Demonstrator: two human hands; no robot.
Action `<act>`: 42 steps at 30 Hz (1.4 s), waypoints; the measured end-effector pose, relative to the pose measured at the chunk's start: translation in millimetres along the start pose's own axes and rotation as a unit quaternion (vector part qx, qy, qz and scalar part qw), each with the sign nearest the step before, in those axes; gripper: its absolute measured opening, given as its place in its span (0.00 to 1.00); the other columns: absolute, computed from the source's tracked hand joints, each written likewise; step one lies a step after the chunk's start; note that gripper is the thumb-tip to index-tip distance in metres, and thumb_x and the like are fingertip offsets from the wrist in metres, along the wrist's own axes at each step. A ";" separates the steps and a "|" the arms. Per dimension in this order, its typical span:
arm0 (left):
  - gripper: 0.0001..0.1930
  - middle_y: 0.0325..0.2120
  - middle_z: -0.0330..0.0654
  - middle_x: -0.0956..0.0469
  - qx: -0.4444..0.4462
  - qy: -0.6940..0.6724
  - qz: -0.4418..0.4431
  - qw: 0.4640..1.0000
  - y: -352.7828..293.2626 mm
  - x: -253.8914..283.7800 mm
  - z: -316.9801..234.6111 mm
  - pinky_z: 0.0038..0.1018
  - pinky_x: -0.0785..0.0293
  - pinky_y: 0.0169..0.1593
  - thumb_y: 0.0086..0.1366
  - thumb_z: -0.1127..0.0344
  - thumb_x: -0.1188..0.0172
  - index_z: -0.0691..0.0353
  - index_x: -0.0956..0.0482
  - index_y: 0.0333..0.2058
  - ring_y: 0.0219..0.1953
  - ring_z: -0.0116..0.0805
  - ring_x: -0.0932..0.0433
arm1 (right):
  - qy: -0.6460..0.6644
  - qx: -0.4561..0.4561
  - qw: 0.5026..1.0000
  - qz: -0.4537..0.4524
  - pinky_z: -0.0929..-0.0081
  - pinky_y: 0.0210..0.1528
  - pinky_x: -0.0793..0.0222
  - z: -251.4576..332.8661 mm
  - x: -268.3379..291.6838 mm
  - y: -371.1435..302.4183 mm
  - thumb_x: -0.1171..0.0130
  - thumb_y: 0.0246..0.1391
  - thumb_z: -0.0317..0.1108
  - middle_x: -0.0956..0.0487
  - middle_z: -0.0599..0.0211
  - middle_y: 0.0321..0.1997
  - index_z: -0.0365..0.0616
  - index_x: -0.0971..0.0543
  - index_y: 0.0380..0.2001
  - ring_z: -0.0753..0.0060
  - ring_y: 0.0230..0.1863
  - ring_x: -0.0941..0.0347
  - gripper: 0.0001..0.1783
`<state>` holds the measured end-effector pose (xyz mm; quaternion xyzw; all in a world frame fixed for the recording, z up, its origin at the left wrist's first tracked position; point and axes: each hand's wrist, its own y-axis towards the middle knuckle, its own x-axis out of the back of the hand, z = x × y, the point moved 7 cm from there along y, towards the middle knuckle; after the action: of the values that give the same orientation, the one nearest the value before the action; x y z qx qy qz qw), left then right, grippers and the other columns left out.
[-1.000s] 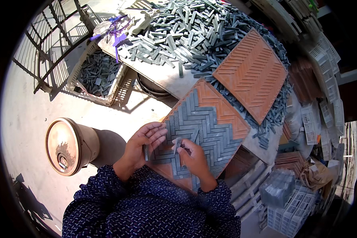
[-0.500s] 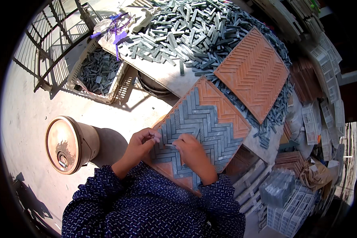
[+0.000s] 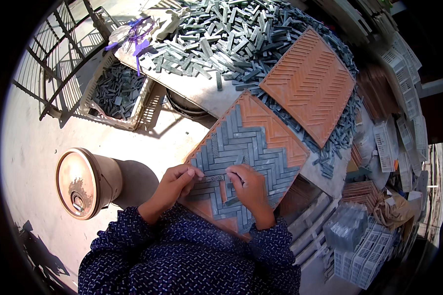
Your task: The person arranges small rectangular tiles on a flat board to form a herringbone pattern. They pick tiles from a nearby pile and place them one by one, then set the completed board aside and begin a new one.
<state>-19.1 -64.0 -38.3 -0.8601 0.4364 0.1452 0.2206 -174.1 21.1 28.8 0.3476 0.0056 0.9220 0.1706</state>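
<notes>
In front of me lies an orange herringbone mould tray (image 3: 275, 115), largely filled with narrow grey-green stone strips (image 3: 251, 135). My left hand (image 3: 172, 184) is at the tray's left side, thumb and fingers pressed together by the end of a speckled strip (image 3: 212, 178). My right hand (image 3: 251, 189) is closed with curled fingers over the middle of the pattern; what it holds, if anything, is hidden. Beside its fingers a bare orange slot (image 3: 223, 191) shows between strips. Just above that hand, a short strip (image 3: 239, 160) sits at an angle on the others.
A second, unfilled orange mould tray (image 3: 310, 88) leans on a large heap of loose strips (image 3: 231, 34) on the table. To the left are a lidded bucket (image 3: 76, 182), a crate of strips (image 3: 120, 91) and a metal rack (image 3: 59, 64). White plastic crates (image 3: 362, 263) stand at right.
My right hand has drawn back to the right from a strip it was pinching, which now lies in the pattern. My left fingers have moved slightly right and lower.
</notes>
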 end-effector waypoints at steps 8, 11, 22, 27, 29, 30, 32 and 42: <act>0.25 0.53 0.52 0.32 -0.005 -0.339 0.019 0.941 13.6 -35.7 9.1 0.36 0.40 0.65 0.66 0.60 0.50 0.69 0.39 0.57 0.57 0.42 0.33 | 0.193 -0.132 0.972 0.034 0.83 0.32 0.29 31.8 -43.5 -35.2 0.36 0.51 0.31 0.21 0.68 0.30 0.38 0.25 0.42 0.83 0.29 0.26 0.16; 0.26 0.54 0.53 0.33 -0.023 -0.296 0.027 0.955 13.4 -39.3 7.6 0.37 0.43 0.65 0.67 0.56 0.51 0.70 0.38 0.56 0.59 0.43 0.34 | 0.226 -0.179 0.956 0.044 0.84 0.36 0.30 24.3 -53.0 -41.3 0.35 0.51 0.30 0.22 0.68 0.33 0.37 0.27 0.46 0.83 0.34 0.27 0.20; 0.22 0.50 0.49 0.29 -0.013 -0.250 0.021 0.968 14.2 -24.2 4.5 0.34 0.34 0.58 0.69 0.57 0.53 0.67 0.35 0.54 0.51 0.38 0.29 | 0.698 -0.335 0.629 0.070 0.79 0.37 0.35 -22.6 -54.4 -72.1 0.46 0.59 0.31 0.26 0.64 0.36 0.31 0.30 0.49 0.76 0.34 0.32 0.18; 0.18 0.44 0.44 0.25 -0.030 -0.220 -0.010 0.975 10.5 -11.4 -0.7 0.31 0.32 0.54 0.68 0.61 0.50 0.67 0.31 0.51 0.46 0.33 0.27 | 0.698 -0.319 0.639 0.063 0.77 0.36 0.36 -32.7 -47.1 -77.4 0.44 0.58 0.32 0.26 0.61 0.40 0.32 0.32 0.50 0.74 0.35 0.32 0.20; 0.17 0.41 0.43 0.24 -0.031 -0.211 -0.016 0.977 10.0 -8.4 -0.5 0.29 0.31 0.53 0.67 0.62 0.48 0.67 0.30 0.49 0.44 0.31 0.26 | 0.697 -0.312 0.643 0.057 0.77 0.38 0.35 -34.4 -43.2 -77.8 0.44 0.58 0.31 0.26 0.62 0.39 0.32 0.30 0.48 0.74 0.36 0.31 0.18; 0.17 0.41 0.42 0.24 -0.032 -0.207 -0.016 0.978 9.0 -6.6 -0.1 0.29 0.31 0.52 0.67 0.62 0.48 0.67 0.29 0.49 0.43 0.31 0.26 | 0.697 -0.308 0.645 0.056 0.76 0.38 0.34 -33.6 -42.5 -77.0 0.44 0.58 0.30 0.25 0.63 0.39 0.32 0.30 0.47 0.74 0.36 0.31 0.17; 0.16 0.39 0.41 0.24 -0.039 -0.206 -0.010 0.978 7.8 -4.0 0.3 0.27 0.30 0.50 0.66 0.64 0.48 0.67 0.28 0.48 0.41 0.29 0.26 | 0.481 -0.293 0.826 0.006 0.74 0.36 0.32 -36.4 -30.1 -73.7 0.43 0.56 0.29 0.24 0.65 0.36 0.34 0.27 0.46 0.73 0.34 0.28 0.15; 0.12 0.36 0.40 0.24 -0.038 -0.193 0.002 0.980 8.2 -3.7 1.0 0.24 0.29 0.46 0.67 0.67 0.49 0.66 0.26 0.45 0.37 0.27 0.27 | -0.123 -0.110 0.984 -0.062 0.64 0.32 0.30 -8.0 -30.7 -81.8 0.37 0.43 0.27 0.26 0.59 0.32 0.41 0.25 0.36 0.56 0.32 0.27 0.14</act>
<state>-27.9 -65.3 -39.6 -0.8230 0.3812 0.3253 0.2673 -132.4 89.2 -7.4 0.4366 -0.0955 0.8547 0.2640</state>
